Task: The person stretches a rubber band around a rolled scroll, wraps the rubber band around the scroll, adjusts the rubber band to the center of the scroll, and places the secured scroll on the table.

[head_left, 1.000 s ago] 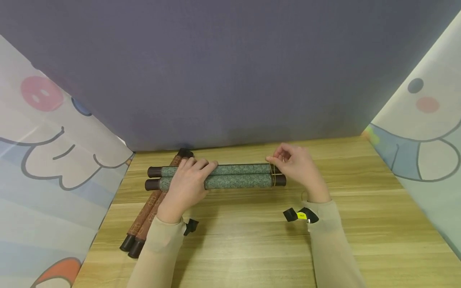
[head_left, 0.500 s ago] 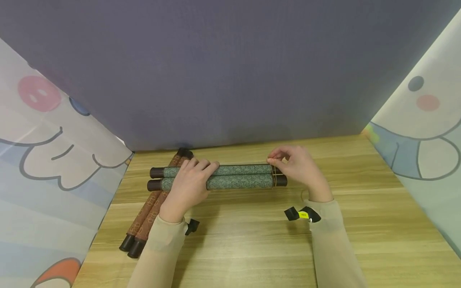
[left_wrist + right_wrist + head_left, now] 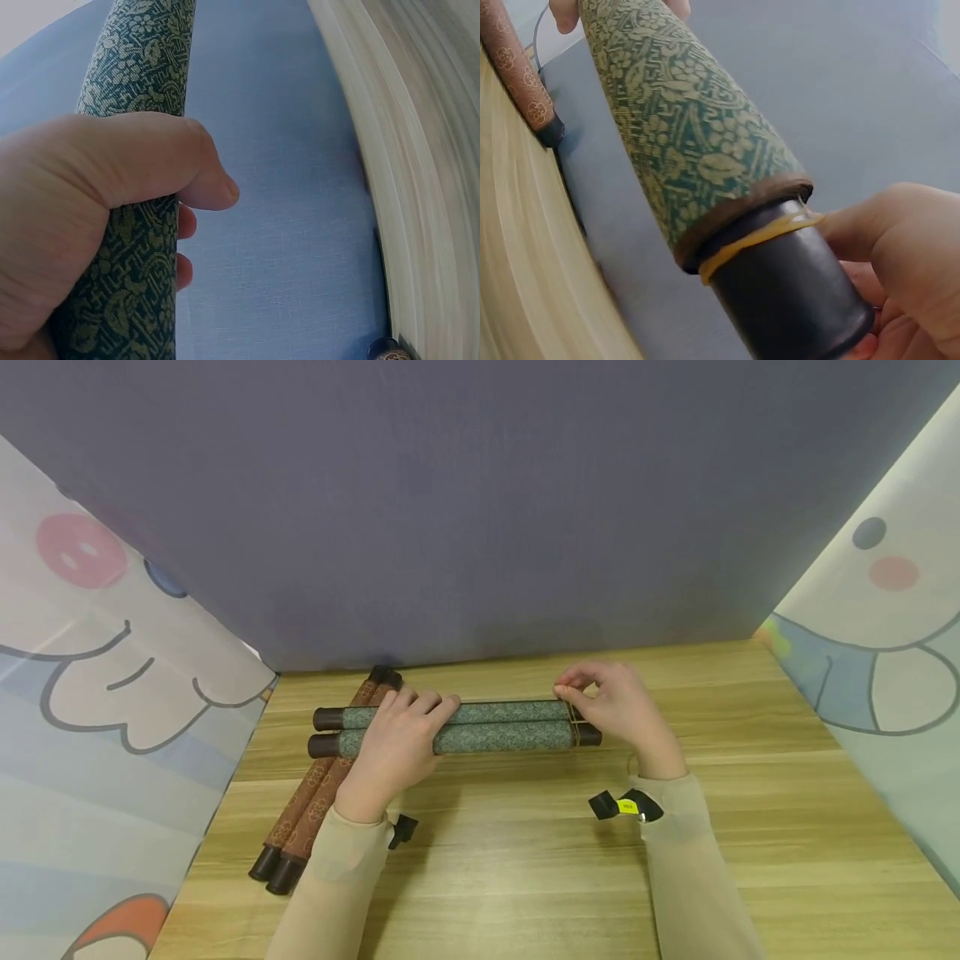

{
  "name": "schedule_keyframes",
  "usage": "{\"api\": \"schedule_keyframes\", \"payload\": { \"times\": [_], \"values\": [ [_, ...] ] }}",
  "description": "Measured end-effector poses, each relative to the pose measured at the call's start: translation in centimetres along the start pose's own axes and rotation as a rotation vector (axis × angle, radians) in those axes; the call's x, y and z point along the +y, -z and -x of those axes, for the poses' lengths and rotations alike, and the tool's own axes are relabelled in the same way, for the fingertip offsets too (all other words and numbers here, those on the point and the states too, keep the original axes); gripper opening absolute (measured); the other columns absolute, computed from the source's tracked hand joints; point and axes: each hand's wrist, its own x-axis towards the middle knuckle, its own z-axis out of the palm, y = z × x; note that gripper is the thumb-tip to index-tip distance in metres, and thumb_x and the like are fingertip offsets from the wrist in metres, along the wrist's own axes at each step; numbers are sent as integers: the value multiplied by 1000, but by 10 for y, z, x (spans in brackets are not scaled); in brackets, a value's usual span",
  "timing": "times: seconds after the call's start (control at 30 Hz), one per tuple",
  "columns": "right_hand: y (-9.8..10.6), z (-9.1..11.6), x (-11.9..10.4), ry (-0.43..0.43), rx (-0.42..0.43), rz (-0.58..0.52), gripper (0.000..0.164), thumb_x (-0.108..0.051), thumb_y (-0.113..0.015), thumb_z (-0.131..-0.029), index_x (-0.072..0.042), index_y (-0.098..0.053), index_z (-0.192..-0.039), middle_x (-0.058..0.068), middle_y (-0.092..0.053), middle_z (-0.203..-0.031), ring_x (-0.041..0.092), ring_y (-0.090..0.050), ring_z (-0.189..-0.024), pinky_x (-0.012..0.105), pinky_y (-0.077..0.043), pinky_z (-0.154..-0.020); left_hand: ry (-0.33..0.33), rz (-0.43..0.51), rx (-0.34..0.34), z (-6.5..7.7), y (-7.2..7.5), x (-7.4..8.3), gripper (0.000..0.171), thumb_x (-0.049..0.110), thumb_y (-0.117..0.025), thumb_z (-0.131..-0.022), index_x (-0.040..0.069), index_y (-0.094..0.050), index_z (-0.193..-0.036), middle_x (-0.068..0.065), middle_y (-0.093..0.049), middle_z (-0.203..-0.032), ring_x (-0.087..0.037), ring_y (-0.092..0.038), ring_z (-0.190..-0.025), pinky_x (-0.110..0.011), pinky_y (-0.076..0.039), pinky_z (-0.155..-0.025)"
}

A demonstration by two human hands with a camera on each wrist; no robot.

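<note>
A dark-ended, green floral-patterned double roll [image 3: 498,737] is gripped by the left hand [image 3: 397,743]; the right hand [image 3: 621,706] pinches a thin yellow band [image 3: 757,240] around its right end. Its left part crosses above brown flower-patterned rolls [image 3: 321,802] on a pale wooden table [image 3: 525,877].

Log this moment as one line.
left hand: grips green rolls | right hand: pinches yellow band at their dark ends | brown rolls: on table

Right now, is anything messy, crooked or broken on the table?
Nothing looks spilled or broken. Only the brown rolls look askew: they lie slanted on the table, while the green rolls that the left hand grips run nearly straight across the head view.
</note>
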Motion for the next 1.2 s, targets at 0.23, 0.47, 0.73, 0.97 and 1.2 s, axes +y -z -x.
{"api": "schedule_keyframes", "payload": {
  "times": [0.23, 0.47, 0.73, 0.97, 1.2],
  "values": [
    [1, 0, 5, -7, -39, -65, 6, -16, -81, -101, -13, -85, -99, -4, -79, -85, 16, -61, -68, 34, -45, -71, -49, -6, 18, 0, 0, 0, 82, 17, -105, -64, 17, -70, -138, -7, -73, -119, -37, -63, -100, -49, -48, -89],
    [-1, 0, 6, -15, -129, -110, 4, -15, -81, -101, -14, -85, -100, -5, -80, -89, 17, -70, -83, 42, -51, -83, -76, 8, 31, -3, -6, 3, 83, 17, -106, -61, 16, -70, -136, -7, -72, -116, -36, -64, -98, -52, -52, -94],
    [5, 1, 5, -21, -232, -165, 10, -14, -79, -103, -12, -87, -108, 2, -83, -108, 20, -73, -97, 52, -57, -94, -27, 35, 15, 0, -10, 3, 83, 16, -107, -61, 17, -72, -137, -7, -73, -116, -38, -65, -95, -52, -52, -90],
    [7, 1, 5, 57, -300, -169, 24, -6, -70, -105, -18, -87, -115, 3, -82, -117, 6, -39, -54, 24, -34, -51, 28, 50, -14, 0, -8, 0, 82, 15, -104, -63, 16, -73, -139, -9, -75, -118, -38, -65, -94, -52, -50, -86],
    [3, -1, 5, 85, -260, -142, 19, -11, -73, -105, -17, -85, -118, -6, -81, -111, 15, -67, -95, 36, -48, -78, 61, 70, -53, 1, -10, -6, 86, 18, -105, -62, 16, -71, -141, -10, -75, -123, -42, -69, -102, -54, -51, -88]
  ]
}}
